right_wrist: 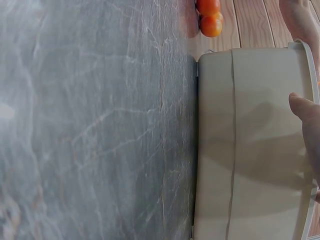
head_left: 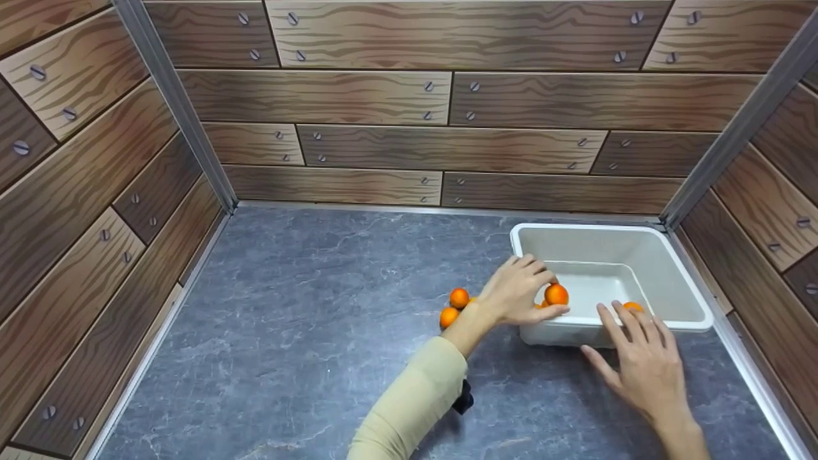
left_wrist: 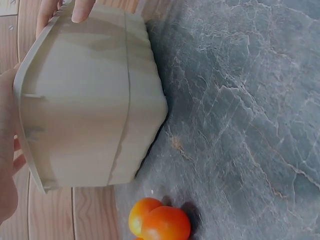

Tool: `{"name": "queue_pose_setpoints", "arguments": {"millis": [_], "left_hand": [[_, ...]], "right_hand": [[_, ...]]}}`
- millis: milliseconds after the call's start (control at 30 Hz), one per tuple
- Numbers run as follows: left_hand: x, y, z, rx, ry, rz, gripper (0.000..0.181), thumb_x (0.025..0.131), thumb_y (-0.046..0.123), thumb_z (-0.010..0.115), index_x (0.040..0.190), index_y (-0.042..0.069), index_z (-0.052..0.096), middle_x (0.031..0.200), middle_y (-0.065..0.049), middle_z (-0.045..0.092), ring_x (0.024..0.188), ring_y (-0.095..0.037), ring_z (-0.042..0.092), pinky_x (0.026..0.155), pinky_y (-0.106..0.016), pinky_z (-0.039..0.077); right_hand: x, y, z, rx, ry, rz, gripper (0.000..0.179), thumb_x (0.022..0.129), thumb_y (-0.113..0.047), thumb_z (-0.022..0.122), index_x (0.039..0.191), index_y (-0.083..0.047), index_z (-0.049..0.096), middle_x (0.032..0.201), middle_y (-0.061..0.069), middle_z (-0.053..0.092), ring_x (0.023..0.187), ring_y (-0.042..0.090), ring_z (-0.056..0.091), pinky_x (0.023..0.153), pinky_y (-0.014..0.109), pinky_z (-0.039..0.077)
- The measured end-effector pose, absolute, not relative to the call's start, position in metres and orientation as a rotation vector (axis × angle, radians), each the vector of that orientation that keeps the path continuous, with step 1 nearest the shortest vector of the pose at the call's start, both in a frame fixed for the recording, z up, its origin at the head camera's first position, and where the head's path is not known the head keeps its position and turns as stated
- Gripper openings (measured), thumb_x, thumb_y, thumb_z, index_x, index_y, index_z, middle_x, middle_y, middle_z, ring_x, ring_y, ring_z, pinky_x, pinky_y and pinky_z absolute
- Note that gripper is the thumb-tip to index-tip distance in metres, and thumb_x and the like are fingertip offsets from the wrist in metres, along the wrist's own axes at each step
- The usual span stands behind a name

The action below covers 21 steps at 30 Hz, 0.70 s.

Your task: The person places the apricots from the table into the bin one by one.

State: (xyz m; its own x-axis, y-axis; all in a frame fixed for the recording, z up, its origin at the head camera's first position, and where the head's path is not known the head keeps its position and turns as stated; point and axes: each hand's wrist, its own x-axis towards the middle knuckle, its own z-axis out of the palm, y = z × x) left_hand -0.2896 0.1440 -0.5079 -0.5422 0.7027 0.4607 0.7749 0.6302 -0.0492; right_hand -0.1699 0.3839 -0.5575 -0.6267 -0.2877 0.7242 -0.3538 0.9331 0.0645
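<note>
My left hand (head_left: 519,291) reaches over the left front corner of a pale grey plastic tub (head_left: 693,313). Its thumb and fingers hold an orange-red tomato (head_left: 556,294) just inside the rim, and part of another shows below it. My right hand (head_left: 648,364) is at the front rim, its fingers extended over the edge and its thumb outside the wall. Beside those fingertips, a tomato (head_left: 632,307) is partly hidden in the tub. In the right wrist view, the right thumb (right_wrist: 302,107) stands out before the tub's outer wall.
Several tomatoes (head_left: 459,298) lie on the dark marbled tabletop (head_left: 307,306), left of the tub and partly behind my left wrist. Wood-patterned panels (head_left: 383,96) enclose the back and sides. The tub stands close to the right wall's metal edge (head_left: 754,377).
</note>
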Motion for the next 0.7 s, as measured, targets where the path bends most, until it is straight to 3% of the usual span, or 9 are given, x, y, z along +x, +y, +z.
{"name": "queue_pose_setpoints", "arguments": {"millis": [533,700], "left_hand": [[-0.2877,0.1395,-0.5072,-1.19,-2.434,-0.285,0.051,0.097,0.068,0.057,0.127,0.028,0.071,0.122,0.009,0.07,0.117,-0.011,0.062,0.103,-0.027,0.05],[-0.2858,0.1361,-0.5065,-1.209,-2.429,-0.296,0.052,0.098,0.067,0.057,0.127,0.027,0.07,0.122,0.009,0.069,0.114,-0.012,0.062,0.099,-0.028,0.051]], "right_hand": [[-0.1674,0.386,-0.5577,0.423,-2.39,0.065,0.084,0.1,-0.077,0.038,0.147,-0.012,0.06,0.14,0.023,0.064,0.125,0.046,0.058,0.11,0.067,0.041],[-0.1678,0.3854,-0.5558,0.419,-2.401,0.068,0.084,0.1,-0.077,0.038,0.148,-0.012,0.059,0.141,0.023,0.063,0.127,0.046,0.057,0.112,0.066,0.039]]}}
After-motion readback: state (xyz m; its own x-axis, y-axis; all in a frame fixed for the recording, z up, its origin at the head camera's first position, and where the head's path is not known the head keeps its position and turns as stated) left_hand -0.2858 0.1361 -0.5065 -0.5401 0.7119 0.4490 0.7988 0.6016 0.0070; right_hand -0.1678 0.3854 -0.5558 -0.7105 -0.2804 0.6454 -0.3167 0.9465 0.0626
